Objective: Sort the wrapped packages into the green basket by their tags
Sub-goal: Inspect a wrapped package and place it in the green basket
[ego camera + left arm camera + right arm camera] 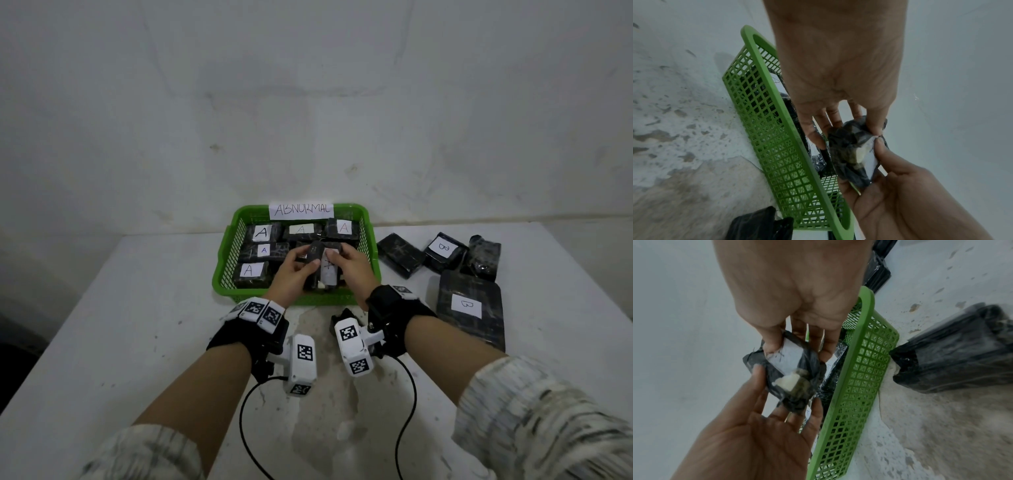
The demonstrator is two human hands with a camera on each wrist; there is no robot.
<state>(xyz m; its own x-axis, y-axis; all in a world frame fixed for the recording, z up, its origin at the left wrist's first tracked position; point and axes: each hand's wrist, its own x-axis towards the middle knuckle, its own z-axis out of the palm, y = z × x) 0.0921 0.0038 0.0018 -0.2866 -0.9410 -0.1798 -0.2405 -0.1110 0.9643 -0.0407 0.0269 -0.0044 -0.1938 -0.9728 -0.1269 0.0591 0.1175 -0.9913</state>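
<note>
The green basket stands at the table's far middle with an "ABNORMAL" sign on its back rim. Several black packages with A tags lie inside. Over the basket's front half, both hands hold one small black wrapped package. It carries a white tag, and a pale patch shows through the wrap at one end. My left hand pinches it from the left. My right hand pinches it from the right.
Right of the basket on the white table lie a small B-tagged package, a large B-tagged package and two black packages with no visible tag. A wall rises directly behind the basket.
</note>
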